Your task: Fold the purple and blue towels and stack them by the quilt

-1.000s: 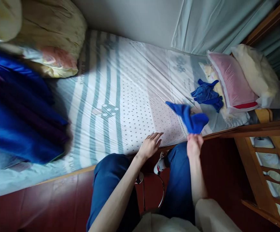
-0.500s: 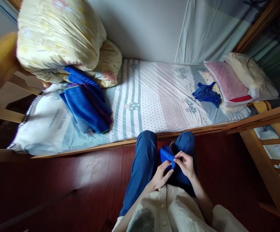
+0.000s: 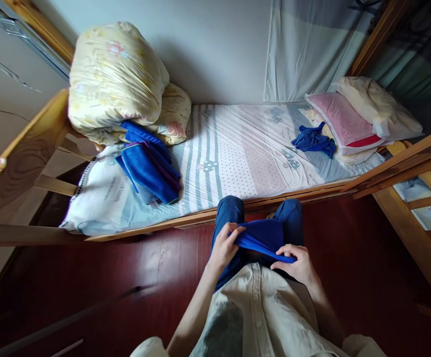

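- A person in a pale buttoned shirt point(image 3: 258, 312) and blue trousers point(image 3: 227, 210) faces a bed point(image 3: 234, 171), a blue cloth point(image 3: 262, 234) spread between two bare hands above the thighs.
- The left hand point(image 3: 223, 246) is clamped on one end of the cloth, thumb and fingers pinching it near the left leg.
- The right hand point(image 3: 300, 265) grips the opposite end, fingers curled over a corner; the two hands stand apart, the near edge slanting between them.
- The step in hand appears to be drawing the fabric flat and straightening that edge (a slight overlap near the right hand makes the exact layers hard to tell).
- The next move, by the look of it, calls for a firm pinch at both ends and level hands, lest the soft cloth slip or bunch.
- On the bed, a folded blue stack point(image 3: 150, 171) lies to the left against a yellow quilt point(image 3: 117, 79), while a crumpled blue cloth point(image 3: 314, 139) rests at the right, just beside a pink pillow point(image 3: 344, 119).
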The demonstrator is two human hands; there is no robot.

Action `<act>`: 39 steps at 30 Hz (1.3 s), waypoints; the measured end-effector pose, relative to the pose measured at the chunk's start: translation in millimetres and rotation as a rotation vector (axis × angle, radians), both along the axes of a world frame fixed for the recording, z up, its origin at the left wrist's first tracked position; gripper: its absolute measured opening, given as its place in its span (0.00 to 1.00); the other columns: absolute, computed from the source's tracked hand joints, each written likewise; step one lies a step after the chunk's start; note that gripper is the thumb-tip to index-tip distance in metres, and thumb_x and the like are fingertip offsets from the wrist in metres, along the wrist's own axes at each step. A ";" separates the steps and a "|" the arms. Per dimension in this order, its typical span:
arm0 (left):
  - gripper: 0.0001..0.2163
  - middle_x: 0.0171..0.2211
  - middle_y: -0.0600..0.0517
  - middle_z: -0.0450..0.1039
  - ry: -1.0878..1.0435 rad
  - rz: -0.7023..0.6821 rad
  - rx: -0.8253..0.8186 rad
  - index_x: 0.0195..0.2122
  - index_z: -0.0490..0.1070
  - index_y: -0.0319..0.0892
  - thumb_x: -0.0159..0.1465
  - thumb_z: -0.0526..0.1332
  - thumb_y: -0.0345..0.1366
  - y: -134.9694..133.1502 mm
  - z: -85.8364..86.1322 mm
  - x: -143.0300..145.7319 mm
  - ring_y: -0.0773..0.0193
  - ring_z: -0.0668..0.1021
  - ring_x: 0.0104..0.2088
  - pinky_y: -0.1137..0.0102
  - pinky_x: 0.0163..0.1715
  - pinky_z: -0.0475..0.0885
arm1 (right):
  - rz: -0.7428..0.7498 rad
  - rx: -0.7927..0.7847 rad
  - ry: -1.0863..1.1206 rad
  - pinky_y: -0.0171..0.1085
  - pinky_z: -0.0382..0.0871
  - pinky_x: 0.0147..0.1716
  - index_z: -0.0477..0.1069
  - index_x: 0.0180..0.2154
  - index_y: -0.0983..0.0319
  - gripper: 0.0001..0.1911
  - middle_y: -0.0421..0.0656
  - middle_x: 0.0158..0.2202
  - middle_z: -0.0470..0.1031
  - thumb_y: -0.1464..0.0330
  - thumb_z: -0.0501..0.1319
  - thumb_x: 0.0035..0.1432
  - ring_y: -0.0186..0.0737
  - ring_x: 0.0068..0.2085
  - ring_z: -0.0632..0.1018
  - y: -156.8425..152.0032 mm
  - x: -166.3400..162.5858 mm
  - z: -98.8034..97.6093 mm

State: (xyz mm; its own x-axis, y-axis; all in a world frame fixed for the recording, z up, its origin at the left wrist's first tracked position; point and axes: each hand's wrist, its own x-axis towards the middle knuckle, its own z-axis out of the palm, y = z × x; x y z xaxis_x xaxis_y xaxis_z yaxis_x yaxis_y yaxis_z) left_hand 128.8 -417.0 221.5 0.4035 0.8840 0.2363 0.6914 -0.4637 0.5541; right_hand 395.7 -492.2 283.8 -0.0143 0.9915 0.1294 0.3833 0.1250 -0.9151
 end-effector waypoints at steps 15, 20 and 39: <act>0.22 0.48 0.45 0.83 -0.050 -0.034 0.455 0.63 0.74 0.46 0.71 0.54 0.26 -7.4 100.5 -74.9 0.59 0.85 0.45 0.68 0.47 0.81 | -0.578 0.529 -0.683 0.32 0.68 0.25 0.74 0.29 0.58 0.10 0.41 0.29 0.73 0.78 0.59 0.55 0.33 0.26 0.74 -10.0 84.5 4.1; 0.24 0.44 0.50 0.84 -0.016 0.122 0.650 0.62 0.75 0.47 0.69 0.53 0.23 -5.3 106.9 -105.8 0.61 0.86 0.39 0.68 0.42 0.82 | -0.702 0.554 -0.745 0.33 0.66 0.24 0.68 0.26 0.58 0.11 0.40 0.28 0.72 0.80 0.56 0.50 0.33 0.24 0.72 -5.9 96.8 15.2; 0.37 0.38 0.58 0.83 0.171 0.220 0.378 0.73 0.56 0.67 0.68 0.51 0.23 -32.7 76.6 -174.3 0.65 0.85 0.32 0.73 0.33 0.77 | -0.890 0.278 -0.570 0.39 0.82 0.27 0.76 0.40 0.64 0.16 0.51 0.40 0.85 0.58 0.59 0.68 0.42 0.28 0.85 -42.4 142.2 -1.0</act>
State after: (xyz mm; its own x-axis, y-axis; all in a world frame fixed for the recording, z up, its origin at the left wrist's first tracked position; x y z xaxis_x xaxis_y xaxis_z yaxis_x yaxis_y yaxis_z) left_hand -45.4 -449.7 298.1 0.2772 0.8176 0.5046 0.8624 -0.4432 0.2444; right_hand 537.9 -534.6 282.8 0.5645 0.6138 0.5519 0.7971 -0.2318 -0.5576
